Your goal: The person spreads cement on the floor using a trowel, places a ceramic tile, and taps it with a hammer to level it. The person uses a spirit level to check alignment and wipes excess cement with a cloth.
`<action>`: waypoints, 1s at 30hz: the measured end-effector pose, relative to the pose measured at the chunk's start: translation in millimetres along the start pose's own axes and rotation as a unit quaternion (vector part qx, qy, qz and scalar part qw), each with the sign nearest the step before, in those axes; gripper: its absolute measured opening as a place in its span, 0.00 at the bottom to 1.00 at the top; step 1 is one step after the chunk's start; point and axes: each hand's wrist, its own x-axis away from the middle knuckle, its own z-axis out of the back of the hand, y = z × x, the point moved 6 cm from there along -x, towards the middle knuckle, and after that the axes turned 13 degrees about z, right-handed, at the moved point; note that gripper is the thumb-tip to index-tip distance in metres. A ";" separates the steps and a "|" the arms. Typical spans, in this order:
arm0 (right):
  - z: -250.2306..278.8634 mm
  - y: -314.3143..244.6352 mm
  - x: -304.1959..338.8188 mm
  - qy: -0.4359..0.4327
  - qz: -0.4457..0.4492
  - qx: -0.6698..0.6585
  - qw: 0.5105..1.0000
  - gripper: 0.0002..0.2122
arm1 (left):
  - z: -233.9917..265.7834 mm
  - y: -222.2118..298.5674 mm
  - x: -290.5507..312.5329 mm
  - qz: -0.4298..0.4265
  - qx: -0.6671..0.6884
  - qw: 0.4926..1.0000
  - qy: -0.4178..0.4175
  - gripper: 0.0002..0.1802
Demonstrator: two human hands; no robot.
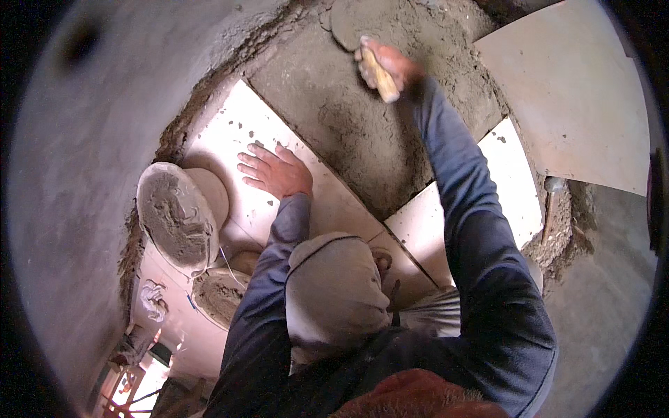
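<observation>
My left hand (279,171) lies flat with fingers spread on a pale, glossy floor tile (233,132) dotted with dark mortar crumbs. Up ahead, my right hand (403,64) is wrapped round the wooden handle of a trowel (380,78). Its blade is hard to tell apart from the grey mortar at the top of the view. Between the laid tiles spreads a bed of wet mortar (327,118), smooth in parts and rough toward its right edge. Another pale tile (426,217) borders the bed below my right forearm.
Left of my left hand, a tilted basin (143,202) holds mortar. A second mortar container (202,306) stands below it, partly behind my sleeve. A crumpled whitish scrap (154,299) lies nearby. A large pale panel (564,90) is at the right; a grey wall (90,174) rises at left.
</observation>
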 end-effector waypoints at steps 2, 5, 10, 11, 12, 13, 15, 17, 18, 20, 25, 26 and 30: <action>-4.6 1.5 17.2 -0.001 -0.022 0.220 0.975 0.21 | 0.9 -0.8 0.5 -0.007 0.027 1.000 0.002 0.37; 20.4 -44.3 25.4 -0.017 0.019 0.458 0.888 0.20 | -0.6 -1.1 0.0 -0.010 0.018 1.000 0.003 0.37; 81.1 -83.2 0.9 0.141 0.003 0.227 0.964 0.22 | -6.1 3.3 -4.5 -0.002 0.021 1.000 -0.016 0.39; 73.4 -72.5 -6.1 0.109 -0.019 0.196 0.974 0.21 | -4.1 4.5 -4.1 -0.012 0.040 0.999 -0.011 0.40; 63.6 -53.8 -10.4 0.145 -0.006 0.225 0.963 0.21 | -6.2 4.9 -5.6 -0.002 0.025 0.999 -0.025 0.40; 32.8 -26.1 -13.7 0.032 -0.001 0.209 0.977 0.22 | -5.4 5.2 -5.5 -0.001 0.028 0.999 -0.023 0.40; -19.2 26.9 -18.6 -0.023 -0.011 0.129 0.991 0.25 | -6.7 5.3 -5.8 0.006 0.033 0.999 -0.039 0.40; -59.9 46.7 -24.9 -0.042 0.082 0.295 0.951 0.28 | -5.9 5.4 -5.4 0.005 0.042 0.998 -0.038 0.39; -79.7 57.1 -25.3 -0.068 0.094 0.367 0.923 0.28 | -5.2 5.6 -4.8 0.002 0.042 0.999 -0.031 0.39; -109.4 74.4 -21.0 -0.164 0.050 0.478 0.861 0.29 | -4.4 5.1 -4.3 0.000 0.031 0.999 -0.015 0.38; -87.5 34.2 -7.2 -0.072 0.127 0.777 0.612 0.18 | -3.4 2.3 -3.8 -0.004 0.049 0.999 -0.007 0.37; -78.2 25.2 -2.4 -0.090 0.171 0.788 0.584 0.16 | -3.1 1.8 -3.5 -0.004 0.047 0.999 -0.012 0.37; 19.8 -48.8 -10.2 0.021 0.113 0.822 0.558 0.14 | -2.4 2.5 -4.5 -0.007 0.029 0.999 -0.029 0.38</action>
